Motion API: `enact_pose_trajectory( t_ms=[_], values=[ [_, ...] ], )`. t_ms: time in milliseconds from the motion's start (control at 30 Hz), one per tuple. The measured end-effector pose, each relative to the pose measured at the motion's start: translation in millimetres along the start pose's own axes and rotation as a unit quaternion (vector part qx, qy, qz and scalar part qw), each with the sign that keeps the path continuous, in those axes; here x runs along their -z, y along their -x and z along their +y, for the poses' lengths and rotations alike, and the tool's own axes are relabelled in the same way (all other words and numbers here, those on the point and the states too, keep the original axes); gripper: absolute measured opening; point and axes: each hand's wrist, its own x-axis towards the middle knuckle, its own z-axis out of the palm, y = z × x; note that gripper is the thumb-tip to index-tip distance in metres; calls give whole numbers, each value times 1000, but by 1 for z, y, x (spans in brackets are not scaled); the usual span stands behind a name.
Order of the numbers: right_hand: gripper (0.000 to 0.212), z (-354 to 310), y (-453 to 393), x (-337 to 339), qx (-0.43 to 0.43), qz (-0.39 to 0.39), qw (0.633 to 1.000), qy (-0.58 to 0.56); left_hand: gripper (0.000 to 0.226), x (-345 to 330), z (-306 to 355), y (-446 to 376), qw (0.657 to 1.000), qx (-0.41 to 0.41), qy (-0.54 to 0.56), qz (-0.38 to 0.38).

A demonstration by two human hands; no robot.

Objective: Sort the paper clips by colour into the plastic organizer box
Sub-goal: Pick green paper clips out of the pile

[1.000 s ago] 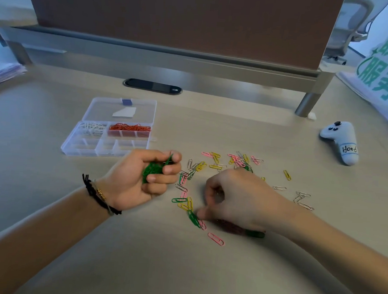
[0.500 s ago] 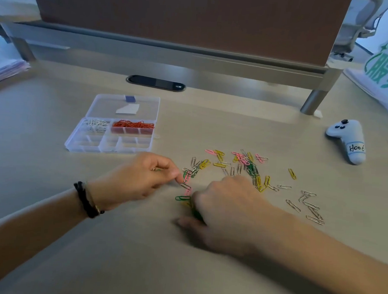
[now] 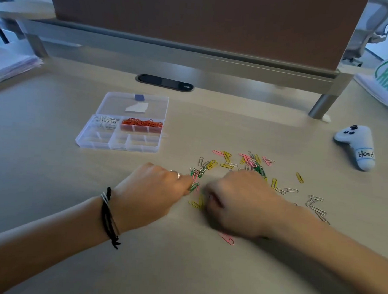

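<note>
The worktop (image 3: 51,184) carries the organizer box (image 3: 119,143) far left, lid back for dropping clips in; white and red are already filed. The loose paper clips (image 3: 243,165) lie beside both hands. The left hand (image 3: 155,189) reaches a green clip (image 3: 194,187); right hand (image 3: 239,203) is blurred, so neither grip can be told.

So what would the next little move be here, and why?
Probably pinching up the green clip at the left hand fingertips. White clips and orange clips already fill compartments of the organizer box, while green ones lie loose on the desk.
</note>
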Motion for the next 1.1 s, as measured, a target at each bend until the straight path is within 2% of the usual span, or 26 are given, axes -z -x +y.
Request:
enact_pose_trajectory(
  t_ms=[67,133,200,267,367,467,533,567,600,633,667,700,733,767,800,833,867,933,967,1000,1067,1100],
  values=[
    [28,16,-4,-1,-47,10,973,-226,13,2,-2,-2,1000,-9,-7,-7],
    [32,30,-7,-1,-92,27,903,-419,17,4,-3,-4,1000,11,22,-17],
    [34,38,-5,0,-121,17,836,-535,29,4,-2,-4,994,70,85,-15],
    [35,42,-5,0,-122,-5,792,-599,27,2,2,-5,989,108,102,-17],
    [39,44,-9,-2,-105,-33,736,-667,11,-5,4,-7,994,98,50,-16],
    [33,47,-13,-4,-96,-49,680,-725,8,-4,3,-8,995,96,14,-35],
    [26,50,-16,-6,-87,-64,627,-772,7,6,5,-10,989,121,64,-47],
    [23,50,-18,-6,-82,-72,592,-799,8,11,4,-11,978,151,133,-54],
    [21,51,-19,-7,-75,-78,557,-824,10,13,2,-13,950,190,241,-62],
    [21,54,-20,-7,-69,-77,528,-843,13,15,-2,-16,887,236,387,-81],
    [24,56,-22,-8,-64,-73,508,-856,16,17,-6,-18,782,278,548,-105],
    [28,57,-24,-8,-63,-67,497,-863,18,16,-11,-19,658,300,680,-121],
    [33,58,-27,-9,-64,-64,493,-865,17,15,-15,-19,545,300,772,-127],
    [36,58,-30,-9,-70,-68,495,-863,15,12,-19,-18,461,287,830,-128],
    [39,57,-35,-8,-85,-74,511,-852,16,9,-23,-18,403,270,865,-127],
    [42,56,-39,-8,-106,-76,551,-824,18,7,-26,-19,361,253,889,-125],
    [44,55,-44,-8,-126,-64,626,-767,19,3,-30,-20,331,242,904,-121],
    [39,52,-52,-8,-114,-6,823,-556,25,-1,-37,-25,315,233,913,-115],
    [31,51,-54,-7,-88,21,889,-450,29,-2,-38,-28,320,236,910,-114],
    [21,51,-58,-7,-69,37,923,-377,32,-3,-40,-30,330,247,904,-112],
    [7,50,-62,-5,-58,48,950,-303,33,-4,-44,-34,361,286,880,-117],
    [9,49,-63,-5,-57,47,962,-264,29,-3,-45,-35,382,310,861,-127]
  ],
)
